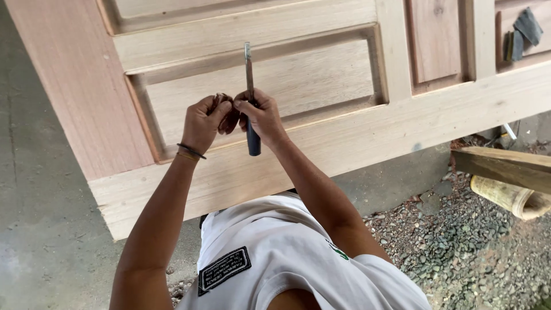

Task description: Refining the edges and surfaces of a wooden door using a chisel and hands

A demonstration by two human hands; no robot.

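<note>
White shirt fabric with a dark rectangular patch fills the bottom of my view, closest to the lens, and both bare forearms rise from it toward the wooden door that lies flat across the upper frame. Over the lower recessed panel of that door, the right hand is closed around a chisel, blade pointing away from the body and dark handle hanging below the fist toward the door's bottom rail. Just beside it, the left hand is curled shut on a small brown object, possibly a scrap of sandpaper or wood; I cannot tell which from this angle. The two hands touch at the fingertips. A dark bracelet circles the left wrist. At the door's far right panel, well apart from the hands, lie dark folded sanding sheets. Beyond the door's lower right edge, a wooden beam and a bamboo section rest on gravel; bare concrete floor lies off the door's left edge.
</note>
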